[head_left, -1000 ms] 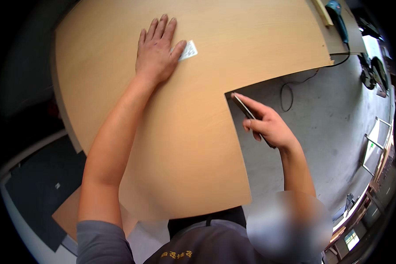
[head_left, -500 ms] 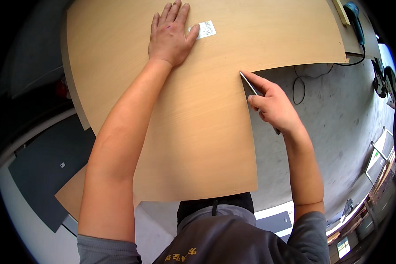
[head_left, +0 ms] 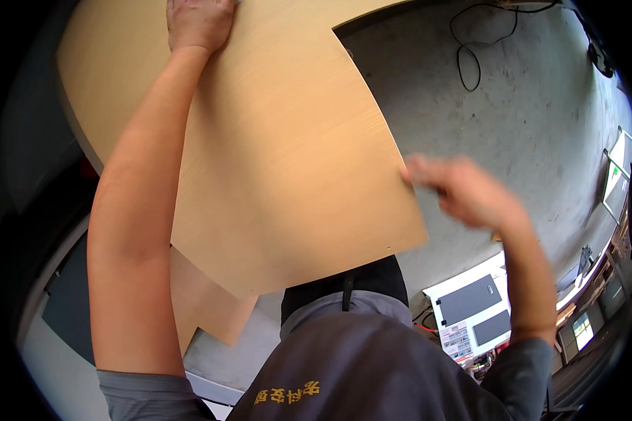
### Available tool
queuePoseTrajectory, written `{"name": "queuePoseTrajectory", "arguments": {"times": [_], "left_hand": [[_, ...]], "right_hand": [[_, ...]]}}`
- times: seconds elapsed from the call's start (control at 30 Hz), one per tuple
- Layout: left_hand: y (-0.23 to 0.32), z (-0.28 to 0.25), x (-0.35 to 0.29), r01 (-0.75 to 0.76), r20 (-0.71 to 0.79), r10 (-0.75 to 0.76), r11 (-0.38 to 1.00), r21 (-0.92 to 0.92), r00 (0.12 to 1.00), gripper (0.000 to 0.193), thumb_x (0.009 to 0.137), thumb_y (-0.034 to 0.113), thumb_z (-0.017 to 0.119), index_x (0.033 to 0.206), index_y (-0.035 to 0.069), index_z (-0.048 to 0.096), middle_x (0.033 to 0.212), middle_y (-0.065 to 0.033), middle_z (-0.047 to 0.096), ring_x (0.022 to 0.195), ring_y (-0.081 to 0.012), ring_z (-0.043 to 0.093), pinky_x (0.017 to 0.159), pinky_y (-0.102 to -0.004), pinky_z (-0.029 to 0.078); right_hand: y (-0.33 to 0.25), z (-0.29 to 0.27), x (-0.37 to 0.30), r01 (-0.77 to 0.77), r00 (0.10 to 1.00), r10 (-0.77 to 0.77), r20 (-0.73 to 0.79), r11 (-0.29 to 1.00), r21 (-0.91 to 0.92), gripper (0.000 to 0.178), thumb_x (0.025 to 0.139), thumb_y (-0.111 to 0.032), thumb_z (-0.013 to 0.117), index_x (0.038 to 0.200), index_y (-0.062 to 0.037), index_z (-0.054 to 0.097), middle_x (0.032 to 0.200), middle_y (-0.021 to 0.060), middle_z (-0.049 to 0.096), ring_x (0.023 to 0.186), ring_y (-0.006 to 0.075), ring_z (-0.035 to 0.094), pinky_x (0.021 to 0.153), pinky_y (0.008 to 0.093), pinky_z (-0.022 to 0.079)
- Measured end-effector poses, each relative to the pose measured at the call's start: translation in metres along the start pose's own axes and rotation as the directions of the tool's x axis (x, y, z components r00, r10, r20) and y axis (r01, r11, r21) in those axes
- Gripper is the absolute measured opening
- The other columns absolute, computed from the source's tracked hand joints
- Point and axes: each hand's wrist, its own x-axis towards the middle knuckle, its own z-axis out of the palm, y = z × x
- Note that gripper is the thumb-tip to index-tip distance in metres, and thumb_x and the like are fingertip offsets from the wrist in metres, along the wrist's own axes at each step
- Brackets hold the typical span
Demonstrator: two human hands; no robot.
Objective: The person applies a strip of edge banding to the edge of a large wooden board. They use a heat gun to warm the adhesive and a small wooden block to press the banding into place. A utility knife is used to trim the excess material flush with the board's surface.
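Left hand [head_left: 200,24], flat, unclenched, bracing the notched wood-grain panel [head_left: 295,140] before the torso [head_left: 358,358]; right hand [head_left: 467,189] blurred at its right edge [head_left: 377,109], finger grip indeterminable. Light, even strokes advisable.

Left hand [head_left: 200,22] on tan board [head_left: 295,161]; right hand [head_left: 470,191] blurred alongside
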Motion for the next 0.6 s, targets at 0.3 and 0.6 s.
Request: {"name": "queuePoseTrajectory", "arguments": {"times": [0.3, 0.6], "left_hand": [[0.010, 0.000, 0.001, -0.010, 0.001, 0.010, 1.000, -0.016, 1.000, 0.066, 0.099, 0.040, 0.050, 0.152, 0.002, 0.043, 0.158, -0.0226, 0.039, 0.148, -0.0381, 0.032, 0.124, -0.0469, 0.022], [-0.009, 0.005, 0.001, -0.015, -0.049, 0.013, 0.998, -0.054, 0.999, 0.065, 0.100, 0.050, 0.046, 0.153, 0.013, 0.046, 0.161, -0.0116, 0.039, 0.150, -0.0291, 0.032, 0.123, -0.0482, 0.023]], "right_hand": [[0.035, 0.027, -0.094, -0.317, 0.935, 0.353, -0.037, 0.877, 0.360, 0.073, 0.077, 0.010, 0.047, 0.148, -0.0069, 0.051, 0.148, 0.0159, 0.055, 0.140, 0.0300, 0.050, 0.115, 0.0372, 0.040], [-0.054, -0.075, 0.118, -0.028, 0.962, 0.178, -0.209, 0.821, 0.571, 0.075, 0.075, 0.007, 0.043, 0.149, -0.0027, 0.051, 0.096, -0.0027, 0.064, 0.064, 0.0027, 0.038, 0.055, 0.0207, 0.036]]}}
